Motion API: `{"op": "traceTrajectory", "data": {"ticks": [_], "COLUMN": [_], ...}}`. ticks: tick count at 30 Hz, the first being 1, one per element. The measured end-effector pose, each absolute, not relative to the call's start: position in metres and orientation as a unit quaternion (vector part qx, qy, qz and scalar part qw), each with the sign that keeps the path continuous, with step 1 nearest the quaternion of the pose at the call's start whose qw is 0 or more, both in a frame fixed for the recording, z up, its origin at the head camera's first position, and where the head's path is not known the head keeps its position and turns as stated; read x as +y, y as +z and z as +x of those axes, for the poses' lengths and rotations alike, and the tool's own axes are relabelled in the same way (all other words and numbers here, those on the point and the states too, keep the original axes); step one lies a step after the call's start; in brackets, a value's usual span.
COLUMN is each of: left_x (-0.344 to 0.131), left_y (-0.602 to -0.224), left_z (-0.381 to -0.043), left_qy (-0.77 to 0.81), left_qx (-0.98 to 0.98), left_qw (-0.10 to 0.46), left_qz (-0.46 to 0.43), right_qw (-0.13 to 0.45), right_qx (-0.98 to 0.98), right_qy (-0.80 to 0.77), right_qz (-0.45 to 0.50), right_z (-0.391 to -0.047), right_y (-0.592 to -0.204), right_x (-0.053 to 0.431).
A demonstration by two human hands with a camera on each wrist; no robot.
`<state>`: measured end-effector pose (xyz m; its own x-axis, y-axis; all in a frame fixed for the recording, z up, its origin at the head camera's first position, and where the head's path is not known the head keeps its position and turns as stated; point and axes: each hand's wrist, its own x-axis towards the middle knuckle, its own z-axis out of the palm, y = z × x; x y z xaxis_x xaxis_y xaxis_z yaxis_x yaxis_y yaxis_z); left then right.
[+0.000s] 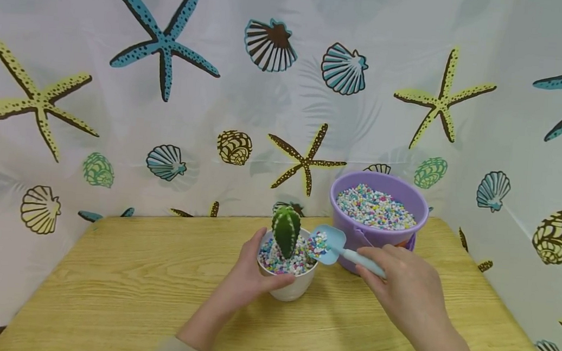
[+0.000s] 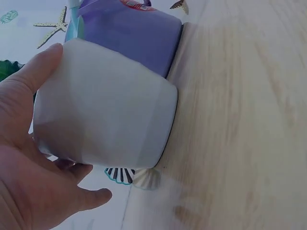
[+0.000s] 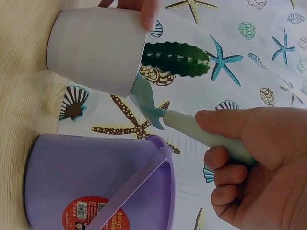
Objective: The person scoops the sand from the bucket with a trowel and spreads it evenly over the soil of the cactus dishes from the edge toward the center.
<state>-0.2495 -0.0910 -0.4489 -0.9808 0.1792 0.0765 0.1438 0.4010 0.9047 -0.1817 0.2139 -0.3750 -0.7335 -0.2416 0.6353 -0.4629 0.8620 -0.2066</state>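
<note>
Our right hand point(image 1: 408, 282) grips the shovel point(image 1: 352, 256), its long axis slanting left toward the pot point(image 1: 295, 288), which our left hand point(image 1: 250, 274) clasps.

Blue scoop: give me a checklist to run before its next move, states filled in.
1. Right hand gripping the blue scoop by its handle: ok.
2. Pebbles on the scoop loaded: ok, several colours lie in the blade.
3. Scoop's front edge at the white pot's rim: ok.
4. Left hand holding the pot: ok, thumb on the near side.
5. Pot upright on the table: ok.
6. Enough room for this load around the cactus: cannot tell.
</note>
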Motion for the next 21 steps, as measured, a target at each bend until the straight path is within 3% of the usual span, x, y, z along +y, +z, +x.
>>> {"op": "traceTrajectory", "data": {"ticks": [4,15,21], "left_x": [-0.088,-0.099,-0.091], "left_y": [-0.450,-0.443,-0.447], "left_z": [-0.247,-0.252,-0.250], "left_qy": [0.528,0.561,0.532], "left_qx": [0.844,0.819,0.840], "left_qw": [0.004,0.062,0.026], "left_qz": [0.096,0.105,0.100], "right_qw": [0.314,0.343,0.359], "right_qx": [-0.913,-0.902,-0.895], "right_qy": [0.176,0.165,0.158], "right_qz": [0.193,0.206,0.212], "right_z": [-0.181,-0.180,-0.180], "right_y": [-0.375,-0.376,-0.377], "right_x": [0.213,0.212,0.213]}}
